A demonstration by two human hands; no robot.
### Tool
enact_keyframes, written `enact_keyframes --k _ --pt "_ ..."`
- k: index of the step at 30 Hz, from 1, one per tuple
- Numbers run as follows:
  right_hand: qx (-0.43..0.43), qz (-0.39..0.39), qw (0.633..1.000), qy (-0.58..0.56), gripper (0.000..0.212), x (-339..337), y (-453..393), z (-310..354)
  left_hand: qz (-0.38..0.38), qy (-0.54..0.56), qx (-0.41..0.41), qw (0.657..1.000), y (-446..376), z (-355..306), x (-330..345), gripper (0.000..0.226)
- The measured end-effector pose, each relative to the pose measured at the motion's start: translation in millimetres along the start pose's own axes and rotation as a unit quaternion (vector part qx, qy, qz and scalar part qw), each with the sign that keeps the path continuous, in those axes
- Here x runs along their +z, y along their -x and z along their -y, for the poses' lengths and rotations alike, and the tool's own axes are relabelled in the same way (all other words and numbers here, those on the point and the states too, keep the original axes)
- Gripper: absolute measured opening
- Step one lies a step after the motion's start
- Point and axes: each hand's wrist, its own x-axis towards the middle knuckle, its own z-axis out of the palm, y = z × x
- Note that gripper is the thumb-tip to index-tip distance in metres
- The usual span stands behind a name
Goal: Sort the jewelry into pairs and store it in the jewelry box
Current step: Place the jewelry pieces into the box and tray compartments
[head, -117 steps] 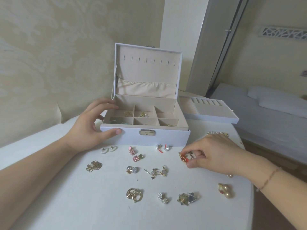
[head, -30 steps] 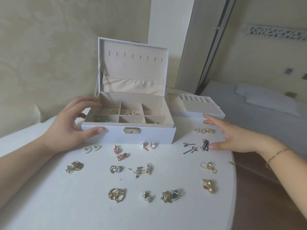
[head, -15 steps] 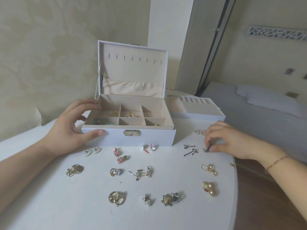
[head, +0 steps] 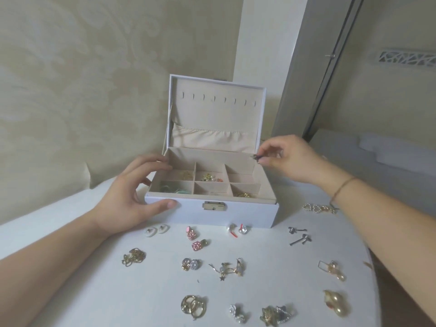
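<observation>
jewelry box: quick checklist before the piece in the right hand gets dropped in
1. White jewelry box lid open: ok.
2. Left hand grips the box's front left corner: ok.
3. Right hand pinches a small dark earring: ok.
4. Earring over the box's back right edge: ok.
5. Back right compartment free: looks so, though part is hidden, cannot tell.
6. Both earrings of the pair in the pinch: cannot tell.
</observation>
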Motion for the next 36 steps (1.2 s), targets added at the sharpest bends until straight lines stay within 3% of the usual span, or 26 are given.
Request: enact_keyframes --k 4,11,15,18,20,25,36 --pt "0.012 0.07 0.985 0.158 0.023 35.1 -33.4 -1.3 0.001 0.004 0.0 1.0 0.2 0.5 -0.2 0.069" --pt "0.009 0.065 0.955 0.29 0.003 49.8 -42.1 -3.4 0.0 0.0 0.003 1.0 0.6 2.3 0.0 0.062" --pt "0.004 0.034 0.976 0.213 0.005 35.4 -33.5 0.3 0.004 0.004 0.003 1.0 0.7 1.6 -0.3 0.062" --pt "0.004 -0.099 0.992 0.072 0.016 12.0 -2.0 9.7 0.015 0.006 0.01 1.0 1.0 1.6 -2.1 0.063" --pt "0.019 -0.13 0.991 0.024 0.014 1.3 32.5 15.8 0.026 0.001 0.023 0.999 1.0 1.4 -2.7 0.062" --pt "-0.019 -0.022 0.975 0.221 0.048 11.8 91.6 25.3 0.037 0.011 0.037 0.999 0.5 1.4 -4.1 0.056" --pt "0.018 -0.084 0.955 0.283 0.033 32.5 86.0 14.8 -0.007 -0.016 -0.004 1.0 0.5 7.2 0.6 0.05"
